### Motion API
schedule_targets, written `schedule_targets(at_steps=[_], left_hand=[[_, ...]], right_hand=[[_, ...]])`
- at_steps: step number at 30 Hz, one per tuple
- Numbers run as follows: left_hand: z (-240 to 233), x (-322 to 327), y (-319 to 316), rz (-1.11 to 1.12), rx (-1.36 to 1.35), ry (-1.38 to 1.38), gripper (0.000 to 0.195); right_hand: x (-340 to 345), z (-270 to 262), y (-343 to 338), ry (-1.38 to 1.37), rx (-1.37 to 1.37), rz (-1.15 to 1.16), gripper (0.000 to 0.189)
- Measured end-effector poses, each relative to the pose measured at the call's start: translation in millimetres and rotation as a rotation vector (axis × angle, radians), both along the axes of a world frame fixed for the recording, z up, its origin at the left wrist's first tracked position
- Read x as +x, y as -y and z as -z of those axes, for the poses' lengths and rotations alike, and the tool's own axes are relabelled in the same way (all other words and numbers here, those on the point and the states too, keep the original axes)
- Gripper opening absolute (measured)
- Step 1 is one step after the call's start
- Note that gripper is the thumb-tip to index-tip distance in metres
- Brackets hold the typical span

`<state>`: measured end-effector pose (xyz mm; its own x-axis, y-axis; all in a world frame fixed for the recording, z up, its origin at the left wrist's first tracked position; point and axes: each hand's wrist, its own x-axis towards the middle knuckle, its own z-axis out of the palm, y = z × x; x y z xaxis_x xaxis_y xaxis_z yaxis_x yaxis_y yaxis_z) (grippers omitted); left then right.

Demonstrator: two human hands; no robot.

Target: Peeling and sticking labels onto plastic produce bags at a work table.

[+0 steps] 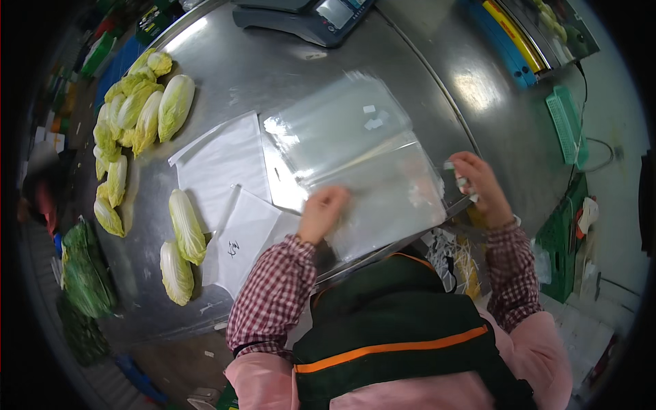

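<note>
Two stacks of clear plastic bags, a far stack [348, 123] and a near stack [389, 200], lie partly overlapped at the table's front edge. My left hand [324, 210], blurred, is over the left side of the near stack with its fingers curled. Whether it pinches a bag is too blurred to tell. Off the right corner of the bags, my right hand [482, 184] holds a small white-and-green strip [462, 182], partly hidden by the fingers. Left of the bags lie a white sheet [220, 164] and another white sheet with handwriting [251, 230].
Napa cabbages [138, 107] are heaped at the table's left, with two more [185, 225] nearer me. A digital scale [307, 20] stands at the back. Rightward are a blue-and-yellow machine [512, 41], a green basket [564, 125] and paper scraps [451, 261] below the edge. Someone stands far left.
</note>
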<state>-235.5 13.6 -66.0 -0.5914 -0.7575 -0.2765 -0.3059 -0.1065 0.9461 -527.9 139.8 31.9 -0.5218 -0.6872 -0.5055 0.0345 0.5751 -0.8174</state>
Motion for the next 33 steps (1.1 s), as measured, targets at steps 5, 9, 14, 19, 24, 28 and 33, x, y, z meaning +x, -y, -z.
schedule_targets(at_steps=[5,9,14,19,24,28,33], left_hand=[[-38.3,7.1,-3.9,0.071,-0.574,-0.085,0.014],[6.6,7.1,-6.2,0.464,-0.861,0.069,0.013],[-10.4,12.9,-7.8,-0.026,-0.146,-0.014,0.007],[-31.5,22.9,-17.8,0.074,-0.584,-0.050,0.014],[15.2,21.5,-20.2,0.465,-0.749,0.073,0.024],[-11.4,22.5,-16.5,0.033,-0.167,0.036,0.013],[-39.2,29.3,-24.2,-0.208,-0.594,-0.071,0.016]], right_hand=[[28.8,47.5,4.6,0.042,-0.064,-0.175,0.025],[39.9,68.4,17.6,-0.682,0.159,-0.492,0.038],[-3.3,10.6,5.3,-0.097,-0.112,0.038,0.038],[20.4,48.6,12.8,0.106,-0.069,-0.201,0.033],[32.5,74.6,10.1,-0.834,0.059,-0.478,0.028],[-26.7,53.4,-0.2,-0.338,-0.129,-0.131,0.025],[10.2,17.3,13.2,0.193,-0.139,-0.239,0.024]])
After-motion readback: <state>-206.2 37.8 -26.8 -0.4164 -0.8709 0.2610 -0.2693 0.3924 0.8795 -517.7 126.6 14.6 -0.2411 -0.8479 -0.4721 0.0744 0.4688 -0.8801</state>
